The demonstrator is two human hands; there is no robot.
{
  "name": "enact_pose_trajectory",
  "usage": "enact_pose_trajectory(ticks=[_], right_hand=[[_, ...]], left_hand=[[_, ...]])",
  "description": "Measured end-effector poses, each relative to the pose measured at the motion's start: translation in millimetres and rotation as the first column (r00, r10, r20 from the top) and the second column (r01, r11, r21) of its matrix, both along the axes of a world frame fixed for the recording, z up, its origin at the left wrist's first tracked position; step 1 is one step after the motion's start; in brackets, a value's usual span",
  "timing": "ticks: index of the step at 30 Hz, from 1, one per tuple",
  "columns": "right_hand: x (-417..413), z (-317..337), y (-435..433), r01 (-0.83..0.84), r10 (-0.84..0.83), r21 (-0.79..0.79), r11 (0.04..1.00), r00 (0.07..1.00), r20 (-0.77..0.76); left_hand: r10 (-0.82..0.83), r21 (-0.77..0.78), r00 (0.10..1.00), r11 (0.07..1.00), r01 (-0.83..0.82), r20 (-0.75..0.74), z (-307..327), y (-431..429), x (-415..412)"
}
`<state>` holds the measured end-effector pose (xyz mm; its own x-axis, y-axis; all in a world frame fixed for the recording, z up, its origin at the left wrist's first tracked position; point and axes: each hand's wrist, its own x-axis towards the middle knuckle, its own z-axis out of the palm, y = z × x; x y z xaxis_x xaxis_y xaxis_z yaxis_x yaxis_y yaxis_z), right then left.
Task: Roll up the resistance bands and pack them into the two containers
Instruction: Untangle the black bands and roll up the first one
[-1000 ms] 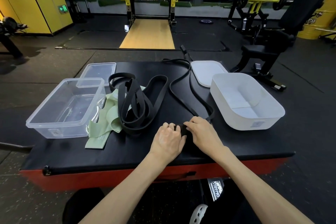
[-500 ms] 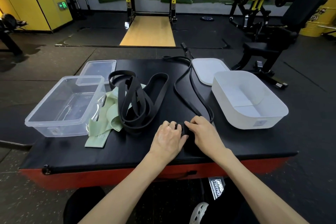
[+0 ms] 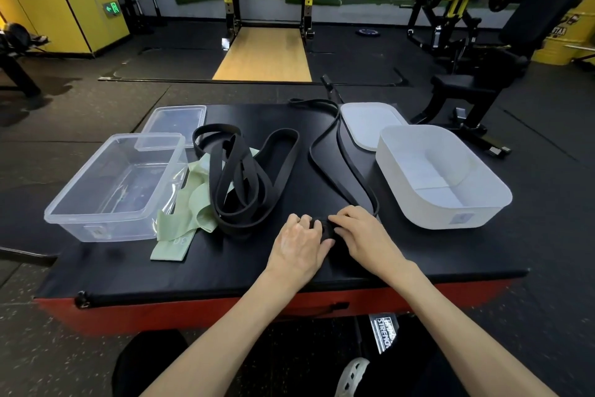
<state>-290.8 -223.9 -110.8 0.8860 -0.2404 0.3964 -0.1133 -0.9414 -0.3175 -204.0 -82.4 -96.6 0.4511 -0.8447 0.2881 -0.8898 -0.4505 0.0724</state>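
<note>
At the near edge of the black padded platform [image 3: 209, 271], the left hand [image 3: 299, 243] and the right hand [image 3: 363, 232] both curl their fingers around the small tight roll at the end of the narrow black rubber band [image 3: 324, 152]. Its smooth loop runs to the far edge. To the left lie the wide black bands [image 3: 244, 177] over the flat pale green bands [image 3: 180, 222], outside both containers. Further out stand the clear rectangular plastic container [image 3: 96, 230] at the left and the white rounded plastic container [image 3: 450, 219] at the right. The clear flat lid [image 3: 174, 121] and the white flat lid [image 3: 367, 124] lie behind them.
</note>
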Motion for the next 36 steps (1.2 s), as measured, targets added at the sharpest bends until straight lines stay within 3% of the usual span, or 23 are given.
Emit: enact_pose_trajectory(ticks=[7,10,17,21,27,32,36], right_hand=[[1,5,0,-0.001,0.003,-0.041,0.999,0.999,0.042],[2,4,2,-0.012,0.015,-0.058,0.998,0.998,0.056],[2,3,2,-0.033,0.037,-0.075,0.997,0.998,0.051],[0,5,4,-0.045,0.048,-0.08,0.996,0.998,0.035],[-1,15,2,-0.01,0.008,-0.022,1.0,0.997,-0.075],[-3,25,0,0.062,-0.072,-0.046,0.997,0.963,-0.261],[-7,18,6,0.063,-0.077,-0.078,0.995,0.977,-0.201]], left_hand=[[0.03,0.003,0.996,1.0,-0.029,-0.089,1,1,-1],[0.031,0.06,0.998,0.998,-0.027,-0.061,10,-1,8],[-0.215,0.299,0.962,0.919,0.258,-0.167,30,-6,36],[-0.233,0.202,0.964,0.945,0.256,-0.129,20,2,32],[-0.118,-0.01,0.974,0.993,0.118,-0.192,4,2,20],[-0.031,-0.057,0.97,0.998,0.018,-0.241,0,-4,17],[0.035,-0.065,0.97,0.997,-0.052,-0.239,-3,-8,10]])
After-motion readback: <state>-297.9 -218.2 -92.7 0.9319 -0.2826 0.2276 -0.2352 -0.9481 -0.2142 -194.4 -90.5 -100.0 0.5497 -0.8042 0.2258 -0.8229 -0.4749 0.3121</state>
